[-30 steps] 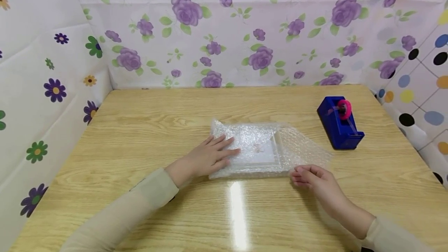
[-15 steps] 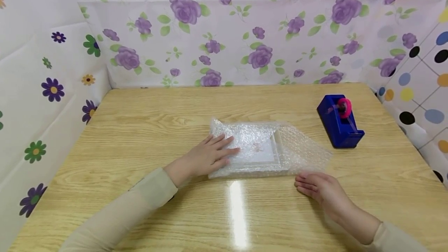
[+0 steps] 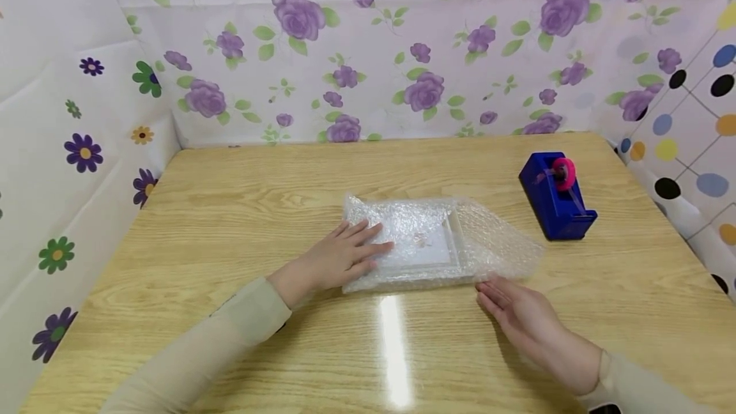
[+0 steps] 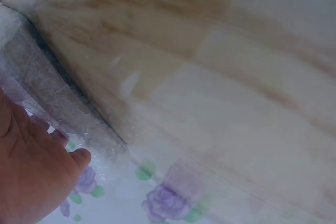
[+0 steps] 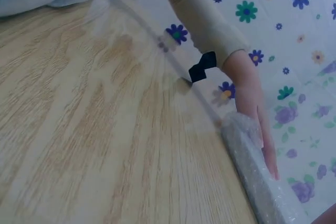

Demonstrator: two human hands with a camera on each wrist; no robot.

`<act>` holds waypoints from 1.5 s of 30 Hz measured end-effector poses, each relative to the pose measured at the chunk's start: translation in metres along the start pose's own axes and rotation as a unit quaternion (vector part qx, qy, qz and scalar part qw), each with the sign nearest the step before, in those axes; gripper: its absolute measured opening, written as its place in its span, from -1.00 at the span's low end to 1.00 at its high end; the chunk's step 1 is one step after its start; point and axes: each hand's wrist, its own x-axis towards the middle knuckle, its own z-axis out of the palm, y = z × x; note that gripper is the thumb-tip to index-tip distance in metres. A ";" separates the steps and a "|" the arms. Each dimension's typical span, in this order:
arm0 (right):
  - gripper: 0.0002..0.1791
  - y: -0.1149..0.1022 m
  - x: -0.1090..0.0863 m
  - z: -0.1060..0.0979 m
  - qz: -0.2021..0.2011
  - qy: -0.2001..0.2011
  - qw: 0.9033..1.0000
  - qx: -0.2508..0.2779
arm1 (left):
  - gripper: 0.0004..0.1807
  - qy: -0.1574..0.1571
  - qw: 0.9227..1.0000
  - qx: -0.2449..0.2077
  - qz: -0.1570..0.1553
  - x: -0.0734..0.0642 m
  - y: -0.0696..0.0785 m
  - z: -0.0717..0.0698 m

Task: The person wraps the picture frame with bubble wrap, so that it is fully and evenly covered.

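Observation:
A flat white item wrapped in clear bubble wrap [image 3: 425,245] lies mid-table. My left hand [image 3: 345,257] rests flat on its left part with fingers straight, pressing the wrap down; the left wrist view shows the palm [image 4: 31,177] against the wrap [image 4: 47,93]. My right hand [image 3: 514,312] lies open on the table at the bundle's near right corner, fingers stretched toward the loose flap [image 3: 506,248]. The right wrist view shows the wrapped edge [image 5: 257,177] and the other hand [image 5: 257,114] on it.
A blue tape dispenser [image 3: 554,197] with a pink roll stands at the right rear of the wooden table [image 3: 230,209]. Flowered sheets wall in the table at the back and left; a dotted sheet closes the right side.
My right hand uncurled from a loose curl at the flap's near edge and now lies flat with straight fingers. The left hand and the bundle stayed put.

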 end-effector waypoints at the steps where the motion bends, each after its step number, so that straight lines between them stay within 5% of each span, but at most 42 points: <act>1: -0.62 -0.001 0.000 0.001 0.003 0.000 1.000 0.003 | -0.48 0.001 1.000 -0.002 0.001 0.000 0.000 0.000; 14: -0.86 -0.010 0.011 0.011 -0.017 0.029 0.998 -0.052 | -0.48 0.008 1.000 -0.013 -0.003 -0.002 -0.003 0.002; 18: -0.78 -0.007 0.014 0.010 -0.031 0.043 0.995 -0.089 | -0.47 0.000 1.000 -0.012 -0.007 -0.002 -0.003 0.004; 25: -0.76 0.001 0.020 0.015 -0.109 0.126 0.975 -0.145 | -0.47 0.007 1.000 -0.010 -0.002 -0.002 -0.001 0.004; 30: -0.78 0.001 0.025 0.013 -0.131 0.117 0.980 -0.090 | -0.47 0.004 1.000 -0.009 -0.001 -0.002 0.000 0.002; 36: -0.85 0.000 0.027 0.012 -0.090 0.068 0.994 -0.007 | -0.47 0.005 1.000 -0.002 -0.001 -0.002 -0.001 0.001; 45: -0.23 0.001 0.030 0.020 -0.089 0.065 0.994 -0.020 | -0.47 0.003 1.000 -0.004 0.005 -0.001 0.001 0.000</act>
